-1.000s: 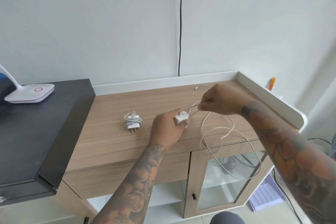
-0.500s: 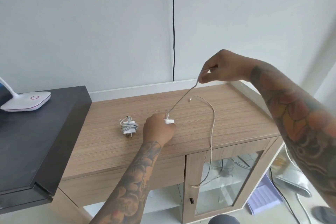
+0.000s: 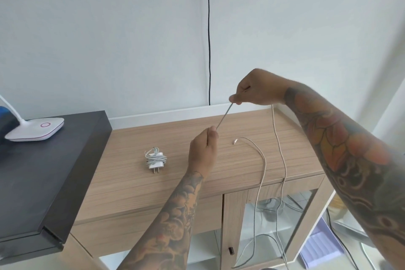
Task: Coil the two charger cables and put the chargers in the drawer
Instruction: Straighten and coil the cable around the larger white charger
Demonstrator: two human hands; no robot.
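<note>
Both hands pinch a thin white cable [image 3: 223, 117], pulled straight between left hand [image 3: 203, 151] and right hand [image 3: 255, 90]; at nine o'clock, a coiled charger [image 3: 156, 159] lies on the woodgrain table [image 3: 131, 182].

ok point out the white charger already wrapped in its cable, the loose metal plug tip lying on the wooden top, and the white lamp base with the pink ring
white charger wrapped in its cable [image 3: 155, 158]: head view, on the coiled cable round its body
loose metal plug tip [image 3: 234, 142]: head view, on the connector end
white lamp base with pink ring [image 3: 36, 130]: head view, on its top face
</note>
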